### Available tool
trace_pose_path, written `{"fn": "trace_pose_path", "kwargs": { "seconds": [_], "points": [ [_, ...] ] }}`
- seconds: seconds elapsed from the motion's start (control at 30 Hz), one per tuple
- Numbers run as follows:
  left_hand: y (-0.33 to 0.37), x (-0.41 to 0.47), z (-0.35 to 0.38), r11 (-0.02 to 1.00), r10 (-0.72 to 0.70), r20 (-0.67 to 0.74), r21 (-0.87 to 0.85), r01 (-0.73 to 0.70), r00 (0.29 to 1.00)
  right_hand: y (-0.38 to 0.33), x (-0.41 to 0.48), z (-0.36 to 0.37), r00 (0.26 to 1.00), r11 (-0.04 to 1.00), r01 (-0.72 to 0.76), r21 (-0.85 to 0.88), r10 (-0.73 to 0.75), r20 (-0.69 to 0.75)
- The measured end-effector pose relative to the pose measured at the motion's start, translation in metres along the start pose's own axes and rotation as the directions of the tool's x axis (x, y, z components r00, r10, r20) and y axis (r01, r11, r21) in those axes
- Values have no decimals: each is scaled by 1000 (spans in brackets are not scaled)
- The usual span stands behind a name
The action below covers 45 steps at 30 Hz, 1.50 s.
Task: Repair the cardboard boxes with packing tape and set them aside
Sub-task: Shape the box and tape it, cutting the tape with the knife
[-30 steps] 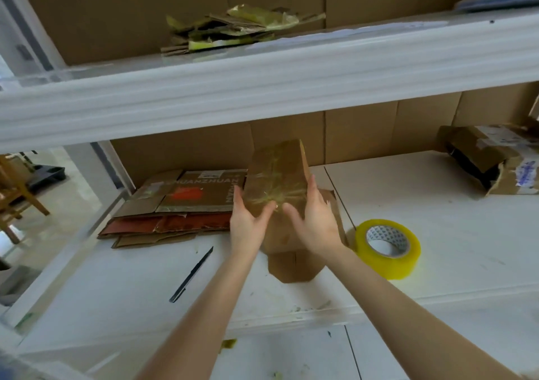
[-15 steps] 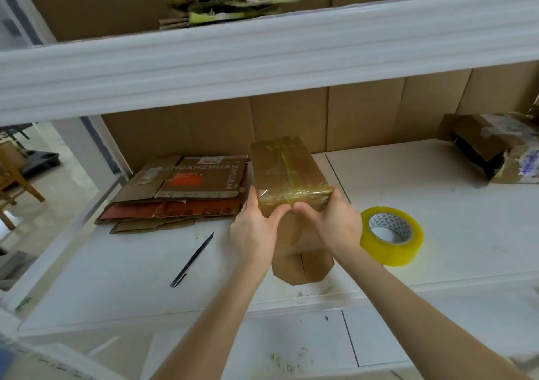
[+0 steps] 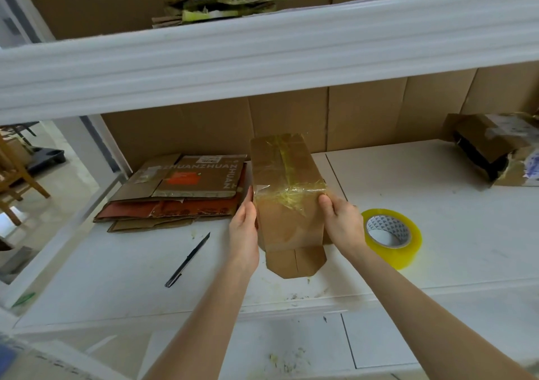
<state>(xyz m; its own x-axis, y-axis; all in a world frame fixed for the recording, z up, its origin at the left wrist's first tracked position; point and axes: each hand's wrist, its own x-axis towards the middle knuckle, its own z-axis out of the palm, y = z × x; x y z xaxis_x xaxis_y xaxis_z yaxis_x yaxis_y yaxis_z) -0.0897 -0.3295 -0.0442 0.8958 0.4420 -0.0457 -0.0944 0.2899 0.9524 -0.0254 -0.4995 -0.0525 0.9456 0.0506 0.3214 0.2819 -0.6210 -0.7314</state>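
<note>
A brown cardboard box (image 3: 287, 219) carries glossy, yellow-tinged tape bands (image 3: 291, 188). Near the white surface's (image 3: 437, 204) front edge, a translucent yellow tape roll (image 3: 408, 251) has a white core patterned with dark triangles. Toward the left edge lie brown and rust-red flattened cardboard (image 3: 186, 187) with an orange patch, and a black pen (image 3: 188, 260).

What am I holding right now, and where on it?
The brown tape-wrapped cardboard box, by its sides at the taped band: left hand flat against the left side, right hand with a grip on the right edge.
</note>
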Motion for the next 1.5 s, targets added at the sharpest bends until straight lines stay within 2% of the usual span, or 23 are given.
{"fn": "trace_pose_path", "kwargs": {
  "seconds": [0.1,0.2,0.23,0.3,0.37,0.4,0.43,0.47,0.57,0.7,0.77,0.87,0.93,1.07,1.2,1.23,1.27,1.33,1.37,1.4,1.43,1.5],
  "points": [
    [7,0,-1,1000,-11,-2,-28,11,1000,0,0,-3,994,984,-98,150,90,59],
    [22,0,-4,999,-20,-98,28,23,995,-9,2,-15,966,918,-232,322,179,186],
    [29,1,-3,996,-5,-117,90,16,993,-16,4,-20,968,928,-213,304,160,191],
    [41,3,5,936,72,-82,351,-39,994,-32,11,-25,983,976,-139,168,116,139],
    [49,6,18,756,113,-49,653,-53,992,-47,21,-23,989,993,-121,-17,122,88],
    [49,7,22,657,130,-59,752,-42,990,-52,26,-21,988,988,-114,-99,124,94],
    [48,9,25,602,148,-72,798,-32,986,-52,29,-18,986,982,-111,-152,128,110],
    [46,12,24,610,161,-94,792,-24,983,-50,31,-16,984,980,-114,-164,134,117],
    [37,16,19,784,166,-167,621,-27,972,-34,33,-16,985,985,-157,-65,161,65],
    [28,20,18,866,178,-233,498,-40,956,-24,32,-14,991,986,-136,99,135,19],
    [22,21,11,877,156,-201,479,-42,967,-18,30,-16,992,967,-119,226,108,61],
    [16,16,-1,906,113,-72,417,-73,991,-7,23,-21,972,835,-171,522,58,227],
    [12,17,-7,865,147,36,481,-147,988,-3,24,-20,969,800,-189,570,60,238],
    [6,22,-11,879,143,35,454,-143,989,2,24,-11,970,763,-237,602,157,183],
    [3,20,-13,879,142,55,452,-152,988,5,16,-12,954,725,-294,623,177,243],
    [2,18,-14,850,195,44,492,-191,980,4,14,-13,955,737,-289,611,172,244],
    [4,14,-14,791,279,24,560,-244,960,0,13,-14,966,794,-247,556,156,205],
    [14,6,-8,568,496,63,731,-378,866,-10,11,-17,996,919,-65,388,36,81],
    [18,5,-2,445,570,139,776,-446,810,-19,10,-16,997,936,32,352,-54,53],
    [19,5,4,359,583,202,805,-472,787,-28,10,-13,991,941,92,326,-119,64],
    [19,4,9,318,553,221,836,-448,804,-36,10,-8,985,954,111,280,-144,99],
    [18,2,16,332,459,160,882,-336,874,-46,8,6,989,984,57,167,-78,123]
  ]
}}
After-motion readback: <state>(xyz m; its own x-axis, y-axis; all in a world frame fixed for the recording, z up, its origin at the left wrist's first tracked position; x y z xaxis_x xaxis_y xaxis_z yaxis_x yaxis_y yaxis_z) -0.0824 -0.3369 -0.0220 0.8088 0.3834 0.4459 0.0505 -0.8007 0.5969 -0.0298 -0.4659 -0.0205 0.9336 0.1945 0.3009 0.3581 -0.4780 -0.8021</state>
